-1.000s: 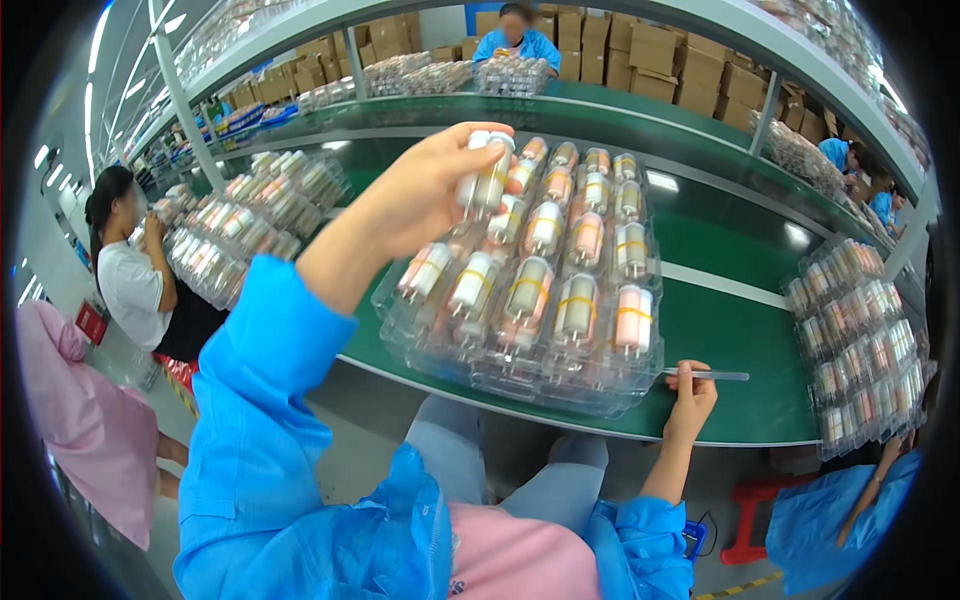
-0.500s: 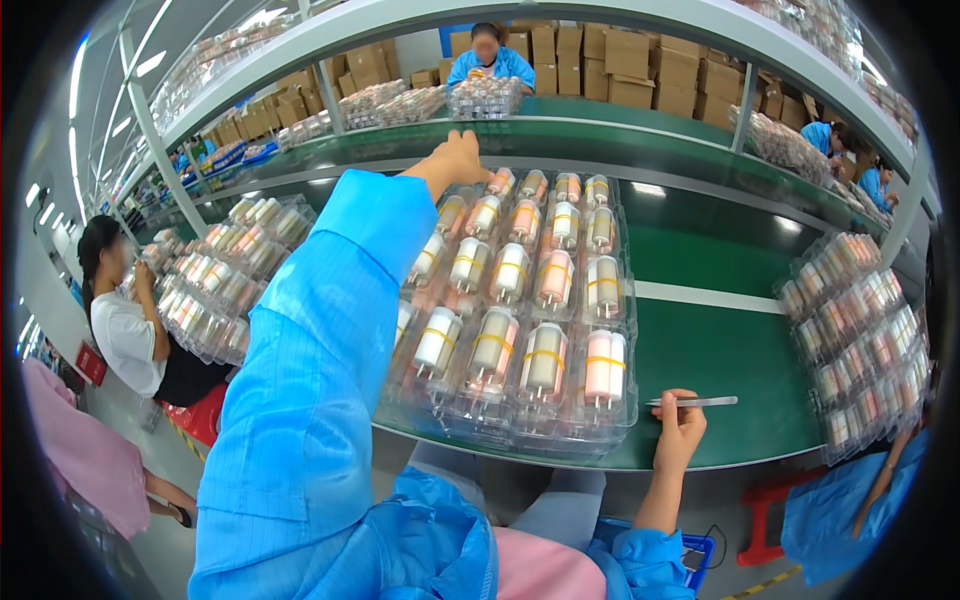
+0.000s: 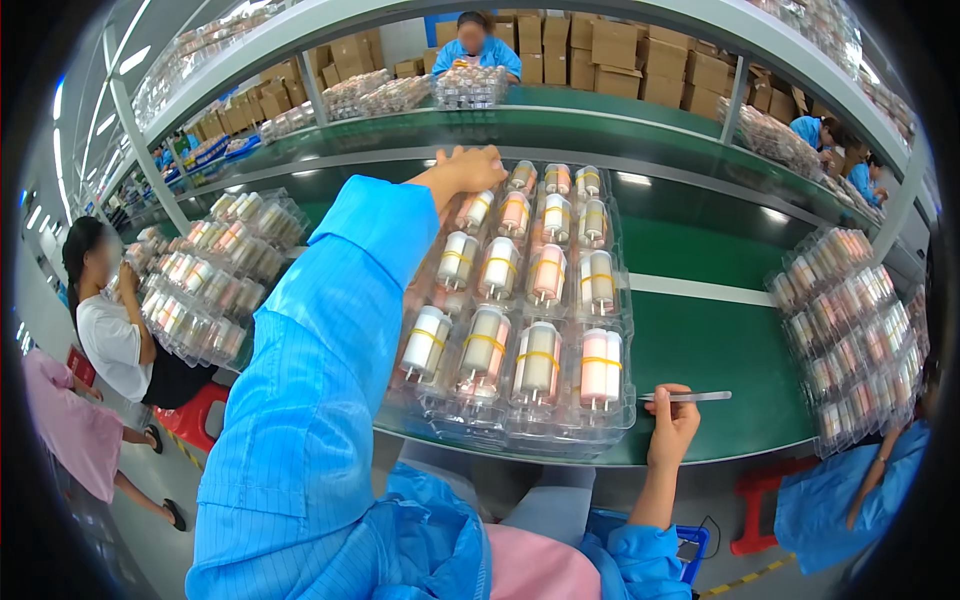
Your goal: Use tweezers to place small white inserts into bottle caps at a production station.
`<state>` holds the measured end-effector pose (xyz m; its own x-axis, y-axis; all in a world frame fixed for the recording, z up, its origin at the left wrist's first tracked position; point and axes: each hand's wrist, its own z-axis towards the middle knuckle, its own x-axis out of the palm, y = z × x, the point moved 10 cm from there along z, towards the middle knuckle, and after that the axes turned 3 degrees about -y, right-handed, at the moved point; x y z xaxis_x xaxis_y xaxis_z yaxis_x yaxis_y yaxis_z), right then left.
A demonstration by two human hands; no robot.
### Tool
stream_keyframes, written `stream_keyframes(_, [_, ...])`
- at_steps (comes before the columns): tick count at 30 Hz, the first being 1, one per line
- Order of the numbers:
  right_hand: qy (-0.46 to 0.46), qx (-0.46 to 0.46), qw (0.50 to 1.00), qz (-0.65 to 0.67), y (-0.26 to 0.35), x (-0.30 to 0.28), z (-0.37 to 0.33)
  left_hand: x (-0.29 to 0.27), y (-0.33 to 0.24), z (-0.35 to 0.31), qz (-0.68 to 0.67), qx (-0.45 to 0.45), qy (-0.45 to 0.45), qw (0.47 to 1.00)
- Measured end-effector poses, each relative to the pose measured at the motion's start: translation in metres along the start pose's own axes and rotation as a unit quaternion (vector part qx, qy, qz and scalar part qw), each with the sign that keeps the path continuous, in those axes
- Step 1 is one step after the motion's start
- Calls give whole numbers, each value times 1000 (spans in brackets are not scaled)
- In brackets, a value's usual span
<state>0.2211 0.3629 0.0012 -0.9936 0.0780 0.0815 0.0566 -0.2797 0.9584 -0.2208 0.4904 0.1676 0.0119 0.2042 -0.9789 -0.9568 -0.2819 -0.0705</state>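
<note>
A stack of clear plastic trays [image 3: 520,425] lies before me. Its pockets hold bundles of small white, pink and grey cylinders [image 3: 485,343], each bound by a yellow band, with thin stems at the near end. My left hand [image 3: 470,168] is over the far left corner of the top tray, its bent fingers apart. Whether it touches the bundle beneath is hidden; my blue sleeve covers much of the tray's left side. By the near right corner, my right hand [image 3: 674,428] is closed around silver tweezers [image 3: 702,397], held sideways with the tips toward the tray.
The green worktop [image 3: 715,350] extends right to stacked filled trays [image 3: 850,340]. More stacks [image 3: 215,285] stand left, beside a seated person in white [image 3: 115,335]. A person in blue [image 3: 478,55] sits across the line. A metal shelf rail [image 3: 560,8] crosses overhead.
My left hand has lowered onto the far left corner, covering a bundle that showed earlier. The view has shifted slightly. My right hand still holds the tweezers.
</note>
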Motion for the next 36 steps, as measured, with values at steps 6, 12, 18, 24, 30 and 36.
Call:
stream_keyframes(6, [-6, 0, 1000, -3, 0, 0, 1, -55, -21, -14, -250, 164, -211, 931])
stream_keyframes(12, [-9, -6, 1000, -3, -3, -2, 2, -142, -11, -88, -474, 132, -176, 853])
stream_keyframes(18, [-60, -47, 996, 39, 0, -20, 5, -170, -28, -253, -602, 212, -176, 749])
stream_keyframes(24, [-36, -22, 983, 176, 11, -4, -45, -59, -33, -395, -824, 90, -59, 557])
stream_keyframes(30, [63, -84, 975, 193, 74, 31, -122, 24, -54, -430, -705, 9, -43, 708])
stream_keyframes(36, [34, -197, 976, 92, 122, 33, -148, 39, -59, -437, -683, 17, -53, 728])
